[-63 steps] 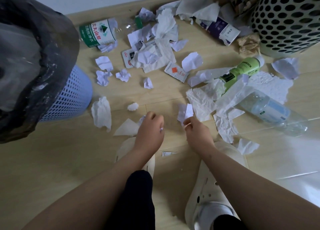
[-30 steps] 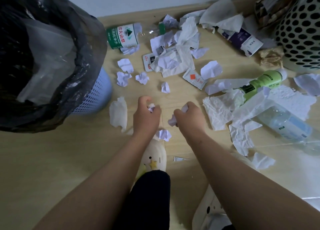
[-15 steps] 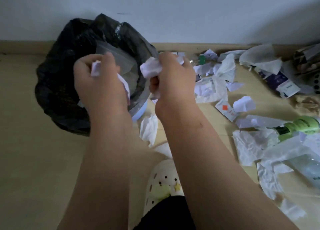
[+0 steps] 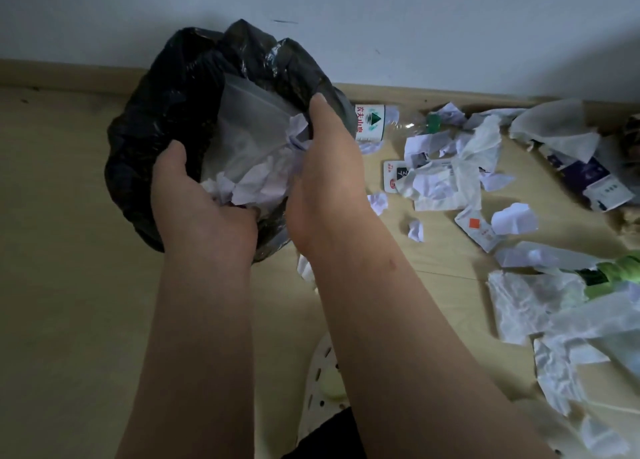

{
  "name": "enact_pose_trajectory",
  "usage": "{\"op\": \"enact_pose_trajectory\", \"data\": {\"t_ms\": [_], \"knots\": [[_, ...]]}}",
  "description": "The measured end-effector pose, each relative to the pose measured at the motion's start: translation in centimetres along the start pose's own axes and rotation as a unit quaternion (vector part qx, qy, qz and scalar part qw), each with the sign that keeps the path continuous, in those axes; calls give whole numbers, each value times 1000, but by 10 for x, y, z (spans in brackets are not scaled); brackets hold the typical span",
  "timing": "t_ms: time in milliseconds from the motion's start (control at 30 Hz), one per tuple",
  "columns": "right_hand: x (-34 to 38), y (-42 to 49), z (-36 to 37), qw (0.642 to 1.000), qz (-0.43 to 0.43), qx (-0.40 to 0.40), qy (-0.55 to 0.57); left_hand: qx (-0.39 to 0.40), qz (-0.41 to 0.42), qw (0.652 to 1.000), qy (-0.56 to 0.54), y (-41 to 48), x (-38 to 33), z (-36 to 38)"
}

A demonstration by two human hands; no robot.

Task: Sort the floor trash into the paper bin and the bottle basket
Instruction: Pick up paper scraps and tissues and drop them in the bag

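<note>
1. The paper bin (image 4: 138,153), lined with a black bag, stands on the floor (image 4: 69,250) close to the wall, its mouth open toward me.
2. Inside it lies a clear plastic sheet (image 4: 249,112), and against that a heap of crumpled paper (image 4: 258,181).
3. My left hand (image 4: 204,212) is at the near rim, thumb up. The fingers reach down among the paper, hidden behind the back of the hand, so I cannot tell whether they grip anything.
4. My right hand (image 4: 329,181) is at the right rim, thumb raised. A wad of paper shows just past its hidden fingers; held or let go, I cannot tell.
5. A water bottle (image 4: 370,122) with a green-and-white label lies on the floor just beside the bin, behind my right hand.
6. Further right, loose paper scraps (image 4: 440,181) litter the floor, and a green bottle (image 4: 620,271) lies among them at the edge.
</note>
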State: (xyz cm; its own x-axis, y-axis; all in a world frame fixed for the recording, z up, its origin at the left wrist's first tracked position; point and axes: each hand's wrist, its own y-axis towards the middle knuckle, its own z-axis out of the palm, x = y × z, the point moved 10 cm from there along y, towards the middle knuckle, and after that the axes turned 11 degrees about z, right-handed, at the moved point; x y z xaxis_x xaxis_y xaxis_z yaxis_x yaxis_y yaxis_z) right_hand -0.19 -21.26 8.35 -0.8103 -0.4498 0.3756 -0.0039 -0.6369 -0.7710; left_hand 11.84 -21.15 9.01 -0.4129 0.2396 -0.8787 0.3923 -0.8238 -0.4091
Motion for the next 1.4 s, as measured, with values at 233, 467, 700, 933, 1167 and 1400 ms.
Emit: {"op": "enact_pose_trajectory", "data": {"t_ms": [233,467,700,933,1167,1400], "knots": [[6,-6,-41,1000,-21,-8,13,25,29,993,107,9,9,11],[17,6,-142,982,-43,-174,-66,82,287,902,311,-34,-26,49],[-15,15,-237,949,13,-283,-136,257,374,788,416,-72,23,99],[-32,23,-271,863,1,-308,-401,436,159,635,618,-70,178,68],[-83,32,-272,726,29,-194,-659,446,30,561,696,-66,240,-28],[-82,31,-290,723,39,-247,-643,447,52,570,687,-61,245,-18]]}}
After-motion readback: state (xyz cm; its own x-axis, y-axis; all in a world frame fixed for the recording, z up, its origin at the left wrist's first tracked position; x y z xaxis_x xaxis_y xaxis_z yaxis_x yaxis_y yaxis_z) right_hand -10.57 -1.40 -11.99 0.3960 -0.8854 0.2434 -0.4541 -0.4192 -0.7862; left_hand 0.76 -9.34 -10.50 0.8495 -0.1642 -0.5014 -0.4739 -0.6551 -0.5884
